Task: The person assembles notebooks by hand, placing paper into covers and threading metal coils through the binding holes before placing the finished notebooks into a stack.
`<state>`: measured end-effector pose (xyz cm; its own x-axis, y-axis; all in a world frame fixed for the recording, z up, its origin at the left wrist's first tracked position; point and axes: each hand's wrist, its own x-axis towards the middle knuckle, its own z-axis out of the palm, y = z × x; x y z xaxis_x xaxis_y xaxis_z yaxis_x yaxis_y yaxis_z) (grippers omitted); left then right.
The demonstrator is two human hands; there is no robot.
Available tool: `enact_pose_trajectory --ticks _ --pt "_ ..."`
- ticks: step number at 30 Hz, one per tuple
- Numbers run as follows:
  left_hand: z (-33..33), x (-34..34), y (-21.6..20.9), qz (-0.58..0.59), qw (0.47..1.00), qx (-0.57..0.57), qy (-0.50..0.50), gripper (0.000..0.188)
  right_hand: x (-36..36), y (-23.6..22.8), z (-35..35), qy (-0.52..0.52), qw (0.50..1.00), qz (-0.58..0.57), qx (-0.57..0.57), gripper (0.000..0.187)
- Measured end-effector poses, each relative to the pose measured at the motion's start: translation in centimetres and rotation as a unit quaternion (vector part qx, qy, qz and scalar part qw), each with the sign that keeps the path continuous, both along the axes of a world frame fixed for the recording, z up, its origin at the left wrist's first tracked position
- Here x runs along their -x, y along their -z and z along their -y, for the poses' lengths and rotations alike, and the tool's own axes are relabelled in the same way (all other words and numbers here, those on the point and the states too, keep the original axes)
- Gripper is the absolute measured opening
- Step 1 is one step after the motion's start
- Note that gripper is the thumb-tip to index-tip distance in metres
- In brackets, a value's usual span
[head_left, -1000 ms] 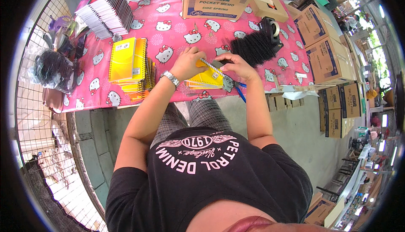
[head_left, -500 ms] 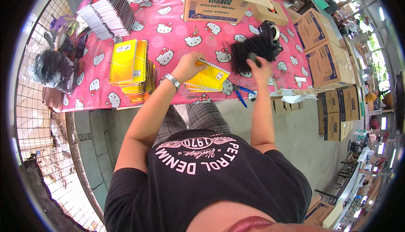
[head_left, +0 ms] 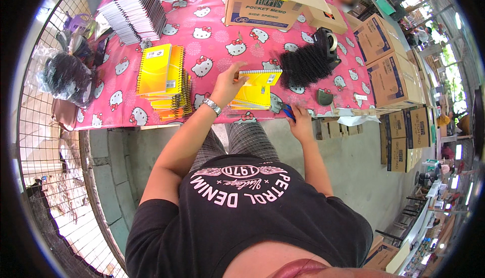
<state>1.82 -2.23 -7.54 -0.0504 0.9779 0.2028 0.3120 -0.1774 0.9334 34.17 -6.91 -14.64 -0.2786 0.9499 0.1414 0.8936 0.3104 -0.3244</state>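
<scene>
My left hand (head_left: 229,84) is closed on the left end of a small yellow notebook (head_left: 262,79), whose pale spiral runs along its upper edge. Under it lie more yellow notebooks (head_left: 251,98) near the table's front edge. My right hand (head_left: 303,123) has its fingers wrapped round the blue handles of pliers (head_left: 288,111), whose jaws point left toward those notebooks. A small dark green-grey block (head_left: 324,97) rests on the table to the right. Beyond it is a heap of black spiral coils (head_left: 306,66).
A stack of yellow spiral notebooks (head_left: 160,78) stands left of my arm, with tall notebook piles (head_left: 135,12) behind. An open carton (head_left: 265,11) sits at the back beside a black tape dispenser (head_left: 326,44). More cartons (head_left: 386,71) rise at the right; a plastic-wrapped bundle (head_left: 65,78) is at the left.
My right hand has let go of the dark block, now lying on the table, and moved nearer to take hold of the pliers. The held notebook has turned, its spiral now nearly level.
</scene>
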Motion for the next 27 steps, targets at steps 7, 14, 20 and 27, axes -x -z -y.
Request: enact_pose_trajectory --ticks 7,14,20,27 --pt "-0.1 0.1 1.2 0.022 0.999 0.023 0.009 0.021 10.6 -9.5 -0.2 -0.088 0.967 -0.227 -0.068 0.06" --pt "0.2 0.3 2.2 0.016 1.0 0.002 -0.019 0.019 15.0 -12.1 -0.1 -0.092 0.987 -0.115 -0.064 0.053" --pt "1.6 -0.5 0.1 -0.066 0.987 -0.122 -0.081 0.021 13.6 -12.4 -0.3 -0.022 0.561 -0.67 0.485 0.048" --pt "2.5 4.3 -16.5 -0.273 0.893 -0.336 -0.121 0.018 5.3 -3.2 -2.0 0.02 0.981 -0.187 0.055 0.053"
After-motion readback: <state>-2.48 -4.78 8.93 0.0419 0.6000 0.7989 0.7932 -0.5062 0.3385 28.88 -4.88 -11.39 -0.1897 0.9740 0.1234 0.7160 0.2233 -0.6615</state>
